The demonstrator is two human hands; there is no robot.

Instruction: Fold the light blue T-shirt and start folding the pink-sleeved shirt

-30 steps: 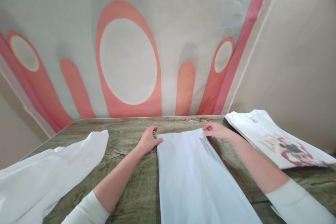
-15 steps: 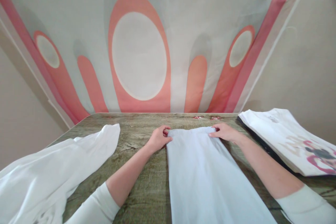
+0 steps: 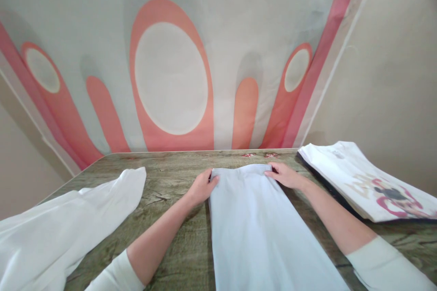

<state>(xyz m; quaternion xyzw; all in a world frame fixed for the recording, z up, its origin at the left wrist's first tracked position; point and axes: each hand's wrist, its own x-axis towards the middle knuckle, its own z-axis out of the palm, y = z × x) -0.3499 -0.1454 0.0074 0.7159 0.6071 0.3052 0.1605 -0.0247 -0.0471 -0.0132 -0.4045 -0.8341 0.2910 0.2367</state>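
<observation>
left hand pinching pale garment far-left corner, right hand pinching far-right corner, white cloth left of garment, printed shirt right of garment

At lower centre, the left hand and right hand grip a pale cloth's top corners; printed white shirt at right.

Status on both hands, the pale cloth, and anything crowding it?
Left hand and right hand gripping pale cloth at far corners. Near end out of frame. White garment left, shirts right, both apart from it.
</observation>
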